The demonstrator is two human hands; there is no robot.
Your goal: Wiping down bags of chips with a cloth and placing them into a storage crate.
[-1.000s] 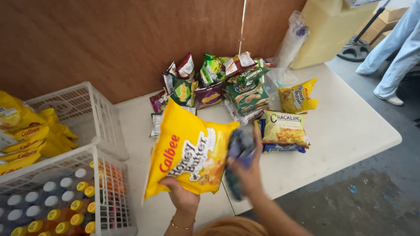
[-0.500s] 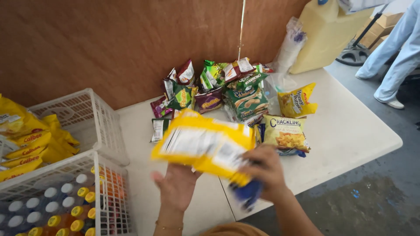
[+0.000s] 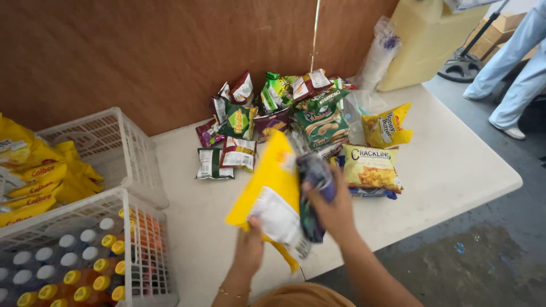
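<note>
Yellow bag: large snack bag, centre of frame, lifted off the table, tilted, white back panel showing

Left hand: lower centre, fingers closed on the yellow bag's lower edge

Right hand: just right of the yellow bag, fingers wrapped round a dark packet held against that bag

Snack pile: upper centre, against the brown wall; green, purple and red packets heaped together, two small packets lying apart at its lower left

Pale yellow bag: right of centre, flat on the table, just beside the right hand

Upper crate: white, left of frame

Lower crate: lower left corner, holds bottles with white and yellow caps

Yellow stack: more yellow bags, left edge

Another person's legs: upper right, on the floor
</note>
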